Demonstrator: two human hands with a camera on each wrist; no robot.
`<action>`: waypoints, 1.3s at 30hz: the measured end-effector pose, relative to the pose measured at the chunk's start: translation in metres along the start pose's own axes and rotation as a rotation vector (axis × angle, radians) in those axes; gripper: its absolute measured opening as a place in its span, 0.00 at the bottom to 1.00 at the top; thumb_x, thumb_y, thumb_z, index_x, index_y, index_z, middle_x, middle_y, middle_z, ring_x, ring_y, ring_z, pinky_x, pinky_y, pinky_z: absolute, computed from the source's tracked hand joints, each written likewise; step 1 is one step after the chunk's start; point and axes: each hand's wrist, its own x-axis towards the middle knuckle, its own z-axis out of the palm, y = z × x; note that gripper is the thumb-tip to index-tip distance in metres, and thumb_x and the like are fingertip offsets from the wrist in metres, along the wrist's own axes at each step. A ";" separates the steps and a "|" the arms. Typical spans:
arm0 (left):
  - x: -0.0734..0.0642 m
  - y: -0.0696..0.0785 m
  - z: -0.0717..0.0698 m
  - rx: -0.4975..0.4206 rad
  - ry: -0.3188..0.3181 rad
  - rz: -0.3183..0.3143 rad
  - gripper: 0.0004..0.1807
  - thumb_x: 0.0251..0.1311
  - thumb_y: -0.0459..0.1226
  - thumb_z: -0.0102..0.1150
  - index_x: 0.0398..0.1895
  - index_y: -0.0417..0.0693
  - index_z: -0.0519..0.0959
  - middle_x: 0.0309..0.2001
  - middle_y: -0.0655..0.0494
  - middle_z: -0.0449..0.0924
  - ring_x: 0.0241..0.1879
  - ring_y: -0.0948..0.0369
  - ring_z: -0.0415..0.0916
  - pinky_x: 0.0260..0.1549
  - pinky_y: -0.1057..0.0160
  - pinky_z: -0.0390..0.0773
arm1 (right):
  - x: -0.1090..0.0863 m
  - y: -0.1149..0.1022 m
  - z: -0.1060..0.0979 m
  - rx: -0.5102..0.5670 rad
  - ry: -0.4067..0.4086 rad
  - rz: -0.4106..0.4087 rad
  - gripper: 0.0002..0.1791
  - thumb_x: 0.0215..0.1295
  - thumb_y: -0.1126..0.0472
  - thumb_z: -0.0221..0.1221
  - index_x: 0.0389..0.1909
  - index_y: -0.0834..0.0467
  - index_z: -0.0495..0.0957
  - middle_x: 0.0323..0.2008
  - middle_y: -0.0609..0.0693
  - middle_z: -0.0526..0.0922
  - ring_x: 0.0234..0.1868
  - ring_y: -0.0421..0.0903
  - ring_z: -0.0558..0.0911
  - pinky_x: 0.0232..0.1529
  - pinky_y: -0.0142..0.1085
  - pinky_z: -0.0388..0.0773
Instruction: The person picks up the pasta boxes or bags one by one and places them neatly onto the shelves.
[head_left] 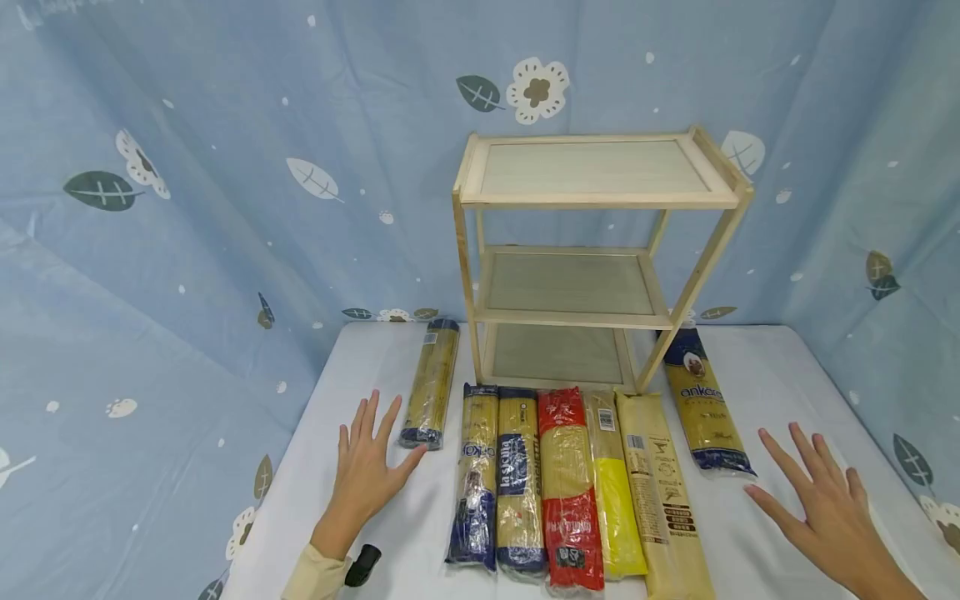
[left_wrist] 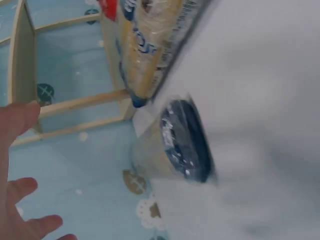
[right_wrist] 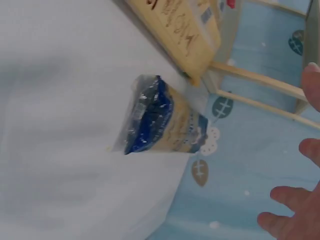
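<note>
My left hand (head_left: 369,468), fingers spread, hovers near a blue-ended pasta packet (head_left: 432,383) at the table's left and holds nothing. My right hand (head_left: 828,517), also spread and holding nothing, is just in front of an Ankara pasta packet (head_left: 705,400) on the right. Between the hands several pasta packets lie side by side: a blue-and-clear one (head_left: 476,475), a La Sicilia-like blue-labelled one (head_left: 520,483), a red one (head_left: 570,492), a yellow one (head_left: 619,500) and a cream one with brown print (head_left: 663,492). The left wrist view shows the left packet's blue end (left_wrist: 185,140).
A three-tier wooden shelf (head_left: 573,318) stands behind the row of packets, its tiers bare. White cloth covers the table (head_left: 405,533). A blue patterned curtain (head_left: 225,250) hangs behind and on both sides. A black band (head_left: 363,565) shows at the left wrist.
</note>
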 end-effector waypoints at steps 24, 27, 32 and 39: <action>0.090 0.035 0.004 -0.672 0.095 -0.008 0.28 0.65 0.41 0.57 0.67 0.50 0.64 0.61 0.49 0.69 0.61 0.53 0.67 0.53 0.44 0.70 | 0.003 -0.067 -0.015 0.125 -0.117 0.176 0.43 0.56 0.43 0.65 0.64 0.66 0.61 0.55 0.74 0.60 0.49 0.73 0.65 0.39 0.68 0.66; 0.106 0.041 0.003 -0.718 0.103 -0.003 0.27 0.65 0.40 0.57 0.67 0.49 0.64 0.59 0.46 0.70 0.60 0.51 0.68 0.52 0.45 0.71 | 0.002 -0.076 -0.010 0.137 -0.169 0.192 0.46 0.54 0.40 0.65 0.65 0.64 0.60 0.56 0.74 0.59 0.49 0.73 0.66 0.40 0.68 0.67; 0.125 0.057 -0.010 -0.791 0.100 0.004 0.26 0.66 0.34 0.55 0.66 0.41 0.63 0.59 0.38 0.69 0.58 0.42 0.68 0.51 0.43 0.71 | 0.000 -0.087 0.001 0.163 -0.294 0.232 0.51 0.52 0.33 0.62 0.67 0.62 0.58 0.58 0.75 0.58 0.52 0.75 0.64 0.42 0.69 0.67; 0.150 0.079 -0.028 -0.857 0.071 0.038 0.25 0.68 0.31 0.51 0.67 0.34 0.61 0.61 0.35 0.66 0.60 0.42 0.65 0.54 0.45 0.70 | -0.010 -0.101 0.028 0.176 -0.483 0.321 0.54 0.48 0.31 0.64 0.67 0.62 0.58 0.58 0.75 0.58 0.53 0.74 0.66 0.42 0.65 0.71</action>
